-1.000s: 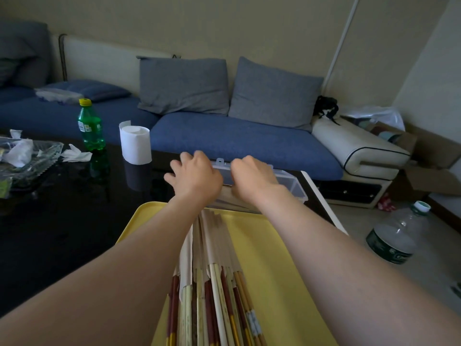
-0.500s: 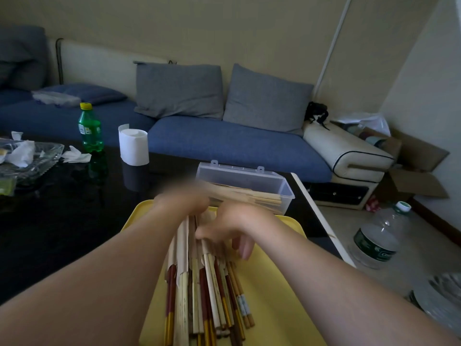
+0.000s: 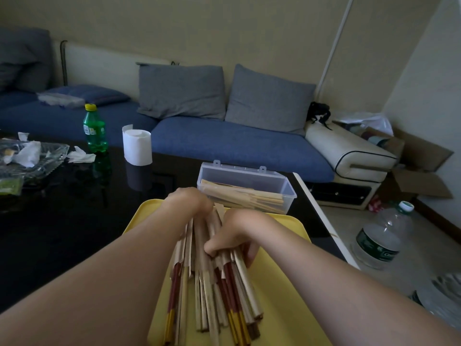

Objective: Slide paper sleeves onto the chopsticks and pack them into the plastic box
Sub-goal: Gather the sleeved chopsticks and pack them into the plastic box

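Note:
A pile of chopsticks and paper sleeves (image 3: 214, 290) lies lengthwise on a yellow tray (image 3: 287, 290); some sticks show red and gold ends. My left hand (image 3: 192, 203) rests on the far end of the pile, its fingers hidden among the sleeves. My right hand (image 3: 237, 233) has fingers curled round several pieces at the pile's middle right. Behind the tray stands a clear plastic box (image 3: 249, 181), lid open, with sleeved chopsticks inside.
The tray sits on a black glossy table (image 3: 62, 221) whose right edge runs beside the box. A paper roll (image 3: 137, 147), a green bottle (image 3: 94, 128) and a glass dish with tissues (image 3: 27, 156) stand at the far left. A large water bottle (image 3: 384, 236) is on the floor.
Both hands have drawn back from the plastic box to the pile on the tray. The view has tilted down slightly, and the box now shows unobstructed.

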`<state>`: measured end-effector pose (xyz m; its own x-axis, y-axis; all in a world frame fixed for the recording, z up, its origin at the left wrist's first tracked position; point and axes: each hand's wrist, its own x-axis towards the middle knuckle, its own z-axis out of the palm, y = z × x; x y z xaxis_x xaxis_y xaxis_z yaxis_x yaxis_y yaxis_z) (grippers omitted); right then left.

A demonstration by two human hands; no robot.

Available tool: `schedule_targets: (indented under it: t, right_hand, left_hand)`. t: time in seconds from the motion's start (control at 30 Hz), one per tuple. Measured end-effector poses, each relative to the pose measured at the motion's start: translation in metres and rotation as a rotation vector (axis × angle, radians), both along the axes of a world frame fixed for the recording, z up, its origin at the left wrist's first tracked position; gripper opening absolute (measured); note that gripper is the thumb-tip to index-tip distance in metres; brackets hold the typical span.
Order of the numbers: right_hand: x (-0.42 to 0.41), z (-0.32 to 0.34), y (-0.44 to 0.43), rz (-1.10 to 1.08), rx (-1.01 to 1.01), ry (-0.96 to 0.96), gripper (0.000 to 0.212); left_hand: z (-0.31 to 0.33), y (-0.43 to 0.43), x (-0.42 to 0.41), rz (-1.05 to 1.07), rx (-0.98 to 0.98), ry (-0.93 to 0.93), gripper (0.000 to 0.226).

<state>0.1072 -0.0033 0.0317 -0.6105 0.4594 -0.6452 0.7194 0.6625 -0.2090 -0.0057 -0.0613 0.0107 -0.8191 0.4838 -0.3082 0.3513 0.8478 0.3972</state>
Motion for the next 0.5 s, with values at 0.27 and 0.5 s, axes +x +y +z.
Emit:
schedule_targets:
  t: [0.27,0.5]
  right_hand:
    - [0.003,-0.003,0.023,-0.022,-0.002,0.04,0.014]
    - [0.009,-0.01,0.04,-0.155,-0.124,0.046,0.017]
  left_hand:
    - [-0.004,-0.001,-0.007,0.032,0.076,0.173,0.037]
    - [-0.003,0.003,-0.006,0.039,0.153,0.277,0.038]
